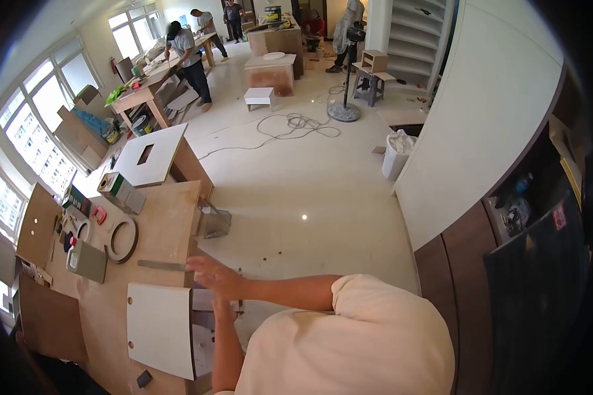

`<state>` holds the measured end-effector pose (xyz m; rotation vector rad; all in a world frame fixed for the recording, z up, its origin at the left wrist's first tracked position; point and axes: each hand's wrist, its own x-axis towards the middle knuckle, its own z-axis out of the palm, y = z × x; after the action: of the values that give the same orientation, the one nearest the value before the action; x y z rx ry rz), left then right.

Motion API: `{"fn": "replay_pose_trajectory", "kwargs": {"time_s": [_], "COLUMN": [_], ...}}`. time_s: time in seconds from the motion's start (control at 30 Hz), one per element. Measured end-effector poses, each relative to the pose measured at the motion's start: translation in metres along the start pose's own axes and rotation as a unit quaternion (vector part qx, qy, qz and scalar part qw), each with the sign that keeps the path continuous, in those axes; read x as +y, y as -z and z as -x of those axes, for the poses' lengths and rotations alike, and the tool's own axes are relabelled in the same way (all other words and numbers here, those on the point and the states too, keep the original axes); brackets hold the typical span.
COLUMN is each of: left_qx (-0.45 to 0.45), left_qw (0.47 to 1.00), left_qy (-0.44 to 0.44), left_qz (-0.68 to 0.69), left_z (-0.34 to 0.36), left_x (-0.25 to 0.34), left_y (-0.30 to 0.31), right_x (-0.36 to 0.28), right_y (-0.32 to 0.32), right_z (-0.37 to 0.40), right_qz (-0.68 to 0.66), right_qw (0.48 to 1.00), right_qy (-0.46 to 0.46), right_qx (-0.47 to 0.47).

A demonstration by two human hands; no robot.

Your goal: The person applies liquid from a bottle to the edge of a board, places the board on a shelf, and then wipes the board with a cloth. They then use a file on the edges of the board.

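Note:
My right hand (219,276) is at the front edge of the workbench, its fingers curled at the near end of a flat grey metal file (161,265). The file points left across the bench top, just beyond a white cabinet panel (159,329) with two round holes along its left side. My left hand (223,304) is mostly hidden below my right wrist, near the panel's right edge, so its fingers do not show.
On the workbench (168,224) are a roll of edge banding (122,241), a plastic jug (86,261), a metal can (120,193) and a small dark block (144,378). Cables (296,125) lie across the floor near a fan stand (344,112). A person (188,56) works at another bench.

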<state>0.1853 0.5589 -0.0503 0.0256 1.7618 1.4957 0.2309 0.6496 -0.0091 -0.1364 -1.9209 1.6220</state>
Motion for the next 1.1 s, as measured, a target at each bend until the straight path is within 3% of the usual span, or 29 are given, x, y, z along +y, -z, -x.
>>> {"fn": "replay_pose_trajectory", "kwargs": {"time_s": [0.1,0.13,0.2,0.23,0.3,0.4,0.43,0.5,0.57,0.63,0.7,0.73,0.83,0.9,0.97,1.0,1.03,1.07,1.1], "left_qx": [-0.209,-0.278,-0.405,-0.38,-0.327,-0.245,-0.218,-0.154,-0.079,-0.014,-0.089,-0.128,-0.195,-0.156,-0.159,-0.187,-0.165,-0.137,-0.124], "left_qw": [0.966,0.94,0.864,0.869,0.877,0.896,0.895,0.844,0.727,0.73,0.815,0.839,0.865,0.862,0.784,0.739,0.834,0.903,0.928], "left_qy": [-0.066,-0.087,-0.134,-0.141,-0.146,-0.31,-0.38,-0.491,-0.569,-0.47,-0.241,-0.114,-0.083,-0.382,-0.527,-0.53,-0.383,-0.229,-0.301], "left_qz": [0.134,0.178,0.267,0.285,0.32,0.201,0.087,-0.149,-0.377,-0.496,-0.519,-0.516,-0.455,-0.295,-0.287,-0.372,-0.361,-0.338,-0.184], "left_z": [-0.025,-0.034,-0.049,-0.041,-0.001,-0.002,-0.008,-0.034,-0.058,-0.07,-0.086,-0.089,-0.094,-0.089,-0.084,-0.072,-0.048,-0.034,-0.036], "left_x": [0.012,0.015,0.025,0.043,0.085,0.126,0.12,0.08,0.042,0.018,0.011,0.002,-0.01,-0.007,0.036,0.075,0.105,0.131,0.141], "left_y": [-0.046,-0.058,-0.086,-0.098,-0.113,-0.128,-0.136,-0.154,-0.166,-0.155,-0.133,-0.123,-0.116,-0.13,-0.131,-0.115,-0.109,-0.103,-0.095], "right_x": [0.027,0.037,0.02,0.005,0.102,0.164,0.148,0.093,0.112,0.108,0.053,0.028,-0.004,0.004,0.019,0.035,0.042,0.033,0.051], "right_y": [0.049,0.067,0.123,0.146,0.187,0.21,0.207,0.177,0.165,0.168,0.212,0.219,0.205,0.177,0.166,0.166,0.163,0.156,0.154], "right_z": [0.007,0.009,0.014,0.012,0.01,0.021,0.017,0.0,-0.026,-0.033,-0.036,-0.039,-0.052,-0.045,-0.04,-0.036,-0.032,-0.031,-0.033], "right_qz": [0.25,0.256,0.266,0.267,0.217,0.014,-0.119,-0.378,-0.521,-0.544,-0.436,-0.425,-0.253,-0.074,0.086,0.152,0.215,0.122,0.034], "right_qw": [0.95,0.933,0.961,0.963,0.954,0.928,0.893,0.756,0.729,0.745,0.82,0.851,0.956,0.992,0.996,0.988,0.975,0.988,0.99], "right_qy": [0.101,0.251,0.076,-0.012,-0.207,-0.358,-0.423,-0.525,-0.436,-0.377,-0.354,-0.294,-0.146,-0.102,-0.036,0.007,0.052,-0.013,-0.108], "right_qx": [-0.158,-0.036,-0.027,-0.022,0.023,0.101,0.101,0.1,0.084,0.084,0.107,0.094,0.04,0.007,-0.011,-0.012,-0.015,0.091,0.079]}}
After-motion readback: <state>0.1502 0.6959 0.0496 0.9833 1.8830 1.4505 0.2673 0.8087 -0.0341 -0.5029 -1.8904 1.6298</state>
